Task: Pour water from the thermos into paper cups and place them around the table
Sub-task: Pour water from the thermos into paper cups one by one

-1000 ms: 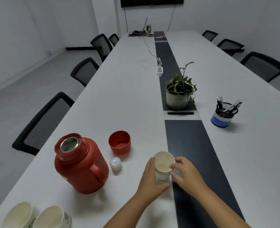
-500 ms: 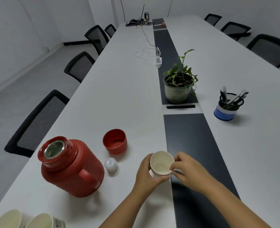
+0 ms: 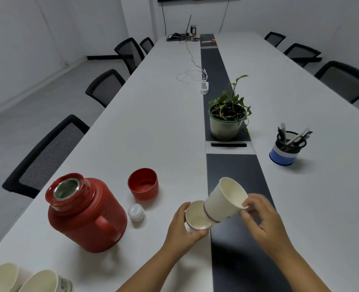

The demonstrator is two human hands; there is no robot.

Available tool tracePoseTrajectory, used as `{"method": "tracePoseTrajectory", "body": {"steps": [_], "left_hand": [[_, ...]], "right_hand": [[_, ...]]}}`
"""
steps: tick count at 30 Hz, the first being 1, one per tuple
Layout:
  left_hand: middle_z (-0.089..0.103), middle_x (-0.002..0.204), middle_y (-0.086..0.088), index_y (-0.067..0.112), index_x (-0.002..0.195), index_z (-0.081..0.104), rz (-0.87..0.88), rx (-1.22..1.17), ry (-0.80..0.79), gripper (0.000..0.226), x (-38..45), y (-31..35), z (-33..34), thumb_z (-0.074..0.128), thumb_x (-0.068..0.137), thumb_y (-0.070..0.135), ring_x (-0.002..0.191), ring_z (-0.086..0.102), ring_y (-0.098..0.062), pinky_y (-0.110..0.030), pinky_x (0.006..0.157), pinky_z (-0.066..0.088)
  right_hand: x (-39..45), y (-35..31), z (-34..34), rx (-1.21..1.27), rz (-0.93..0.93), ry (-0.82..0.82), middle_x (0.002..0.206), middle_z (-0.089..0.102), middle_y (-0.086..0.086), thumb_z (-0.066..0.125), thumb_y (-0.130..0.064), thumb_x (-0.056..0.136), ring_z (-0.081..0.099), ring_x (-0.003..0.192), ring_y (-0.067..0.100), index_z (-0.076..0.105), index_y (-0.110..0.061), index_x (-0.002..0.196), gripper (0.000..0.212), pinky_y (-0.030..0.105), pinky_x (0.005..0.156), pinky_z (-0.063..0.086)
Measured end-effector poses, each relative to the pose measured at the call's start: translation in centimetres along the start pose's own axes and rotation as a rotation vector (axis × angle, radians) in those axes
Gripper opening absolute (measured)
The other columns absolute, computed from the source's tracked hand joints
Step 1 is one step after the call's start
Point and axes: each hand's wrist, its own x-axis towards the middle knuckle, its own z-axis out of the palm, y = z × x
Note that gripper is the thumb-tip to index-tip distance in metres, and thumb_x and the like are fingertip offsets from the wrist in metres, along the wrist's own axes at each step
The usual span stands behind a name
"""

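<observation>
A potted plant (image 3: pixel 227 114) stands on the dark strip down the white bench (image 3: pixel 153 127), a pen holder (image 3: pixel 288 147) off to its right, a white charger (image 3: pixel 204 87) beyond, black chairs (image 3: pixel 47 154) alongside.

Both forearms are showing bare right to the bottom edge, no sleeves coming into view. The left hand (image 3: pixel 182 226) and right hand (image 3: pixel 260 220) are wearing no gloves, rings or watch.
</observation>
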Motion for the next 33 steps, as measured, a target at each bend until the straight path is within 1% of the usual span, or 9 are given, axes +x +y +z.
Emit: {"method": "tracePoseTrajectory", "body": {"steps": [3,6,10,13,17,22,25,28,33], "left_hand": [[0.039,0.138,0.011,0.035,0.129,0.031,-0.008,0.062,-0.010,0.086,-0.5,0.5,0.0,0.076,0.056,0.044,0.130,0.039,-0.014,-0.023,0.103,0.034],[0.019,0.152,0.005,0.020,0.144,0.012,0.003,0.186,0.055,0.095,-2.4,1.1,-0.4,0.073,0.073,0.036,0.140,0.019,-0.013,-0.024,0.110,0.020],[0.022,0.151,0.002,0.016,0.142,0.018,0.008,0.260,0.191,0.070,-8.2,-2.0,-1.7,0.058,0.086,0.028,0.139,0.021,-0.012,-0.016,0.106,0.017],[0.031,0.147,0.000,0.014,0.139,0.029,-0.033,0.399,0.187,0.056,-13.9,-6.5,-3.5,0.052,0.090,0.028,0.137,0.026,-0.014,-0.011,0.103,0.015],[0.068,0.110,-0.004,0.019,0.110,0.054,0.007,0.563,0.231,0.036,-20.6,-11.5,-7.7,0.032,0.090,0.039,0.114,0.051,-0.017,-0.018,0.084,0.047],[0.071,0.105,-0.004,0.018,0.108,0.047,0.041,0.749,0.210,0.045,-27.2,-16.8,-11.4,0.009,0.097,0.040,0.117,0.041,-0.016,-0.015,0.104,0.023],[0.056,0.123,-0.002,0.016,0.114,0.045,-0.011,0.820,0.173,0.048,-29.1,-18.5,-13.0,0.008,0.097,0.041,0.140,0.011,-0.012,-0.019,0.112,0.004],[0.055,0.125,-0.003,0.014,0.117,0.044,-0.044,0.859,0.149,0.051,-29.8,-19.2,-13.9,0.006,0.097,0.040,0.141,0.003,-0.016,-0.023,0.113,0.001],[0.044,0.129,0.000,0.016,0.118,0.043,-0.034,0.879,0.163,0.050,-30.2,-20.3,-13.9,0.004,0.096,0.039,0.143,-0.006,-0.016,-0.025,0.113,0.001]], "right_hand": [[-1.2,-0.8,-1.7,0.021,0.033,0.105,0.095,0.053,-0.031,0.054,-0.050,0.060,0.051,0.091,-0.011,0.047,-0.049,0.072,0.013,0.001,0.067,0.043],[-3.6,-1.4,-2.0,-0.042,0.054,0.119,0.104,0.048,-0.025,0.059,-0.053,0.054,0.053,0.094,-0.001,0.043,-0.033,0.066,0.028,0.002,0.069,0.044],[-7.3,-3.2,0.2,-0.042,0.039,-0.005,0.108,0.048,-0.021,0.065,-0.051,0.052,0.049,0.099,-0.006,0.043,-0.050,0.070,0.028,0.002,0.071,0.043],[-9.7,-4.7,4.0,0.023,0.068,-0.115,0.107,0.048,-0.023,0.063,-0.052,0.051,0.050,0.098,-0.006,0.039,-0.037,0.061,0.029,0.005,0.069,0.041],[-12.3,-6.6,10.3,0.128,0.140,-0.250,0.108,0.044,-0.026,0.058,-0.051,0.049,0.042,0.104,-0.008,0.036,-0.033,0.061,0.031,0.004,0.073,0.035],[-14.6,-9.2,17.7,0.138,0.147,-0.302,0.106,0.042,-0.027,0.058,-0.049,0.048,0.043,0.091,-0.005,0.037,-0.034,0.071,0.034,-0.002,0.075,0.031],[-15.4,-10.3,21.1,0.144,0.153,-0.299,0.106,0.041,-0.028,0.069,-0.040,0.052,0.041,0.094,-0.007,0.038,-0.035,0.072,0.037,0.001,0.075,0.033],[-15.8,-11.1,23.4,0.125,0.175,-0.304,0.105,0.039,-0.030,0.080,-0.013,0.061,0.043,0.099,0.002,0.043,-0.027,0.077,0.042,0.012,0.076,0.039],[-15.7,-12.2,25.1,0.049,0.127,-0.315,0.107,0.046,-0.014,0.080,-0.009,0.061,0.045,0.099,0.009,0.042,-0.023,0.077,0.043,-0.002,0.072,0.032]]}}
